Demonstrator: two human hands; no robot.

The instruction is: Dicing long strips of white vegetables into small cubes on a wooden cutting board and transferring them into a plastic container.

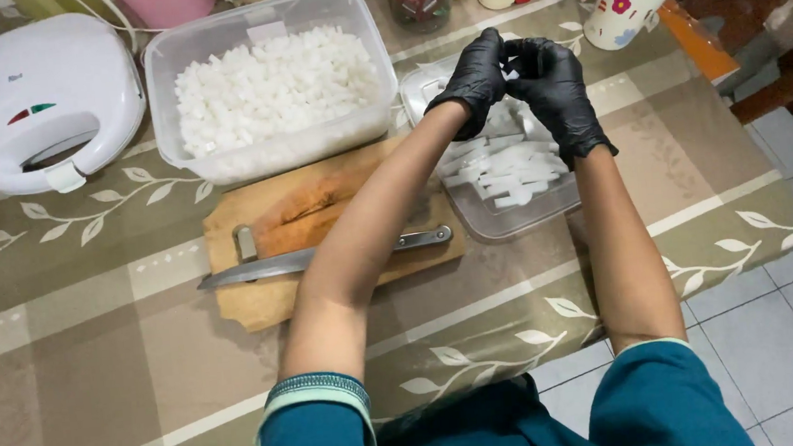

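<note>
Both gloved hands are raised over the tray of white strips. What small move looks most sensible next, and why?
Probably carry the white strips pinched between left hand and right hand to the cutting board, where the knife lies; the tub already holds cubes.

Left hand (475, 77) in a black thin glove ending at the wrist, right hand (557, 89) in the same black glossy glove, bare forearms below the gloves, dark teal short sleeves, pale green band on left sleeve edge
</note>
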